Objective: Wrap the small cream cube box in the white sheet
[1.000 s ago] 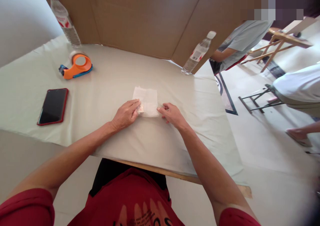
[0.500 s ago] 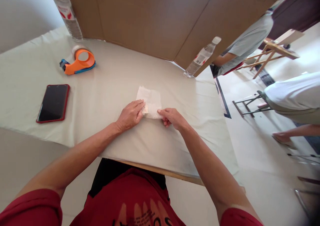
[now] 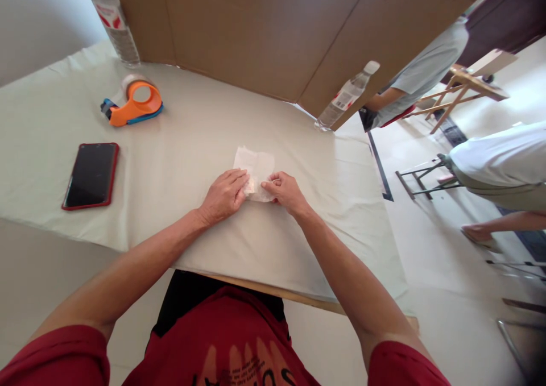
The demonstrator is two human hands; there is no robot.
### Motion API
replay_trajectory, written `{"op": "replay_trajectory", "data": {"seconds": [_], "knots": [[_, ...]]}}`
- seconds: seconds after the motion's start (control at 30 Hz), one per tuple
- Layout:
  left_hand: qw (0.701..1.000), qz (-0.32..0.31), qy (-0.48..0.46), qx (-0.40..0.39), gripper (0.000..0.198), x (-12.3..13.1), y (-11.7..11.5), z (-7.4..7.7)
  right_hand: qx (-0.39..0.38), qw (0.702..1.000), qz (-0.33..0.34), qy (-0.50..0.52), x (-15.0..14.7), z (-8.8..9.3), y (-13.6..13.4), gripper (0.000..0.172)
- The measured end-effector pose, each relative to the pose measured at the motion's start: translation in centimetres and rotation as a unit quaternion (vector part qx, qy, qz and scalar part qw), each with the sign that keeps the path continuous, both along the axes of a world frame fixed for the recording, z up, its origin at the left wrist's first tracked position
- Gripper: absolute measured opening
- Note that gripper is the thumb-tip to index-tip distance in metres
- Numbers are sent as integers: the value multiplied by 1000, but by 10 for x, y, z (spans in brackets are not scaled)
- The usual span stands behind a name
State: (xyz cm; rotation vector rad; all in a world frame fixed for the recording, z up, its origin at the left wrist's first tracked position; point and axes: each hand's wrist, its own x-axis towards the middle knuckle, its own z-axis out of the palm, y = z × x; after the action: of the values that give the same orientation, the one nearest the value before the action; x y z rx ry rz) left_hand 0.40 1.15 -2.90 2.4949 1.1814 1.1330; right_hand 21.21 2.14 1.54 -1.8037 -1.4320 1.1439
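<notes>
A white, tissue-like sheet of paper (image 3: 261, 161) lies on the covered table, creased and partly folded. My left hand (image 3: 225, 194) rests over its left edge, fingers closed together and pressing a small crumpled pale bit (image 3: 249, 187) against it. What lies beneath these fingers is mostly hidden. On the other side, my right hand (image 3: 286, 193) pinches the near right part of the sheet between thumb and fingers.
An orange tape dispenser (image 3: 135, 108) and a red-cased phone (image 3: 91, 175) lie to the left. Two water bottles (image 3: 116, 25) (image 3: 346, 97) stand by the cardboard panel (image 3: 247, 39). Other people sit at right, one in a white shirt (image 3: 503, 156).
My right hand has moved left and slightly away from me, bringing the sheet's right edge inward. My left hand has stayed nearly in place.
</notes>
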Motion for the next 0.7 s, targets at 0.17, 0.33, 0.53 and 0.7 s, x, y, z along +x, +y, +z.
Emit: {"op": "replay_trajectory", "data": {"seconds": [0.17, 0.33, 0.53, 0.7], "knots": [[999, 37, 27, 23, 39, 2, -3, 3, 56, 993, -44, 96, 0, -7, -11, 23], [996, 52, 72, 24, 37, 3, -6, 12, 70, 986, -50, 146, -5, -3, -19, 25], [993, 51, 107, 20, 36, 1, -7, 19, 90, 977, -32, 190, -20, 6, -17, 28], [994, 40, 106, -3, 35, -1, -5, 20, 86, 975, -27, 202, -31, 13, -12, 27]]}}
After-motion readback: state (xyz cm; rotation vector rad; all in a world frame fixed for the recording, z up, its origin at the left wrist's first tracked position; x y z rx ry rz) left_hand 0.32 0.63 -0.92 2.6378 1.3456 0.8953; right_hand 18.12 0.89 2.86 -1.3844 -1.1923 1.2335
